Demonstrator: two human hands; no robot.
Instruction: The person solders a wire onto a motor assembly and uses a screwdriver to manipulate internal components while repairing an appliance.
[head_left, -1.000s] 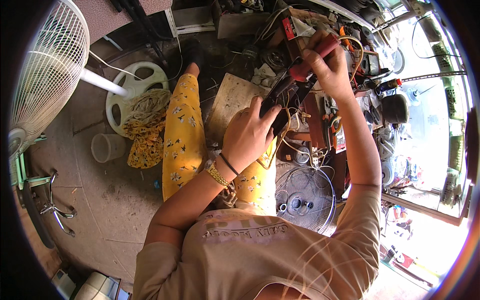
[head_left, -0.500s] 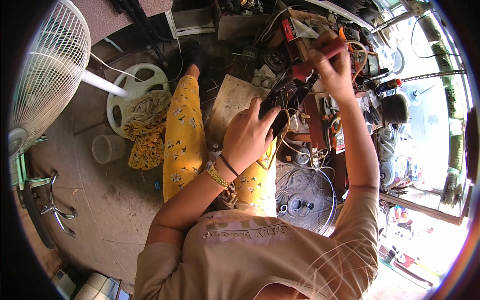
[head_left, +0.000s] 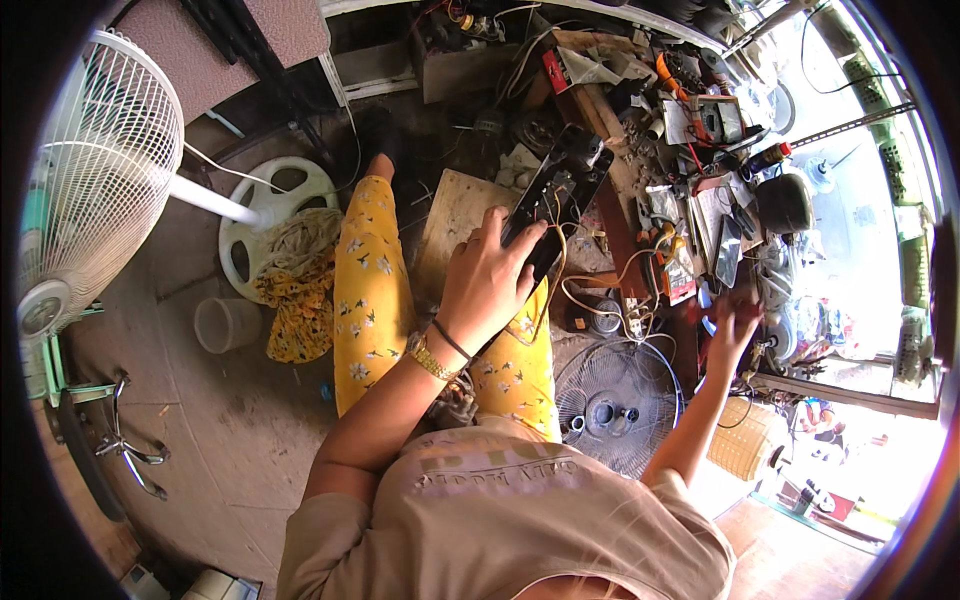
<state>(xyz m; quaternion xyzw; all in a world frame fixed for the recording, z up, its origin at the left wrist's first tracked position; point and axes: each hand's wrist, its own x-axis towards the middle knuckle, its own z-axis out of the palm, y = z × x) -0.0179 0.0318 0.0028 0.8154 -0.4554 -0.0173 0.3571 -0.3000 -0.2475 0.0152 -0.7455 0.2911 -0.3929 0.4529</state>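
My left hand point(head_left: 487, 275) grips the near end of a long black plastic casing point(head_left: 578, 178), held tilted above my right thigh. Its open side shows wiring inside, and a tan cord point(head_left: 560, 243) runs out past my fingers. Out to the right, beside the near end of the cluttered bench, is my right hand point(head_left: 735, 322), smeared by motion. A red and blue blur shows just left of its fingers; whether the hand holds it I cannot make out.
Tools, a meter point(head_left: 718, 120), pliers point(head_left: 672, 243) and loose cords crowd the wooden bench. A round fan grille point(head_left: 615, 405) lies below it. A white standing fan point(head_left: 105, 160) and a clear bucket point(head_left: 227, 325) are at left. A worn board point(head_left: 455, 215) lies before me.
My right hand has moved from over the casing toward me and to the right. The red-handled corded tool it held no longer shows at the casing. My left hand keeps its grip.
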